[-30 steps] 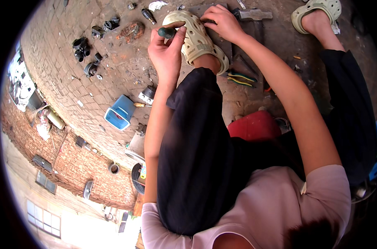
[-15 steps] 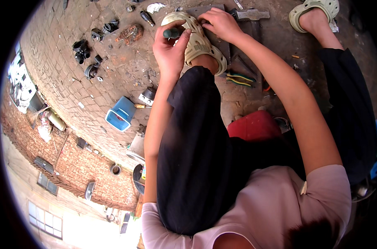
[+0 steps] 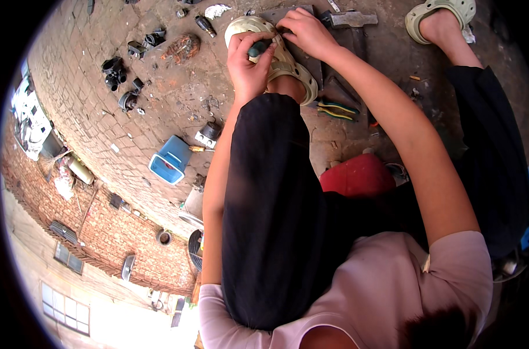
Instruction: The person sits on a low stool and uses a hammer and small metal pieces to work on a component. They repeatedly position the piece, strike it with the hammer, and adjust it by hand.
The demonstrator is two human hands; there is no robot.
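Note:
My left hand is closed around a tool with a dark green handle, like a screwdriver; its tip is hidden. It is above the beige clog on my left foot. To its right, my right hand has its fingertips pinched over something small and dark beside the clog; I cannot make out what. Under the clog and my right hand lies a dark flat plate. A hammer lies just right of my right hand. Pliers with yellow and green handles are on the ground nearer to me.
Black parts and a coppery tangled bundle lie on the brick ground at left. A dark cylindrical part is near the clog. The blue bin stands left of my forearm. Something red is between my legs.
My left hand has moved right and slightly down with the green-handled tool, closer to my right hand. My right hand has barely shifted.

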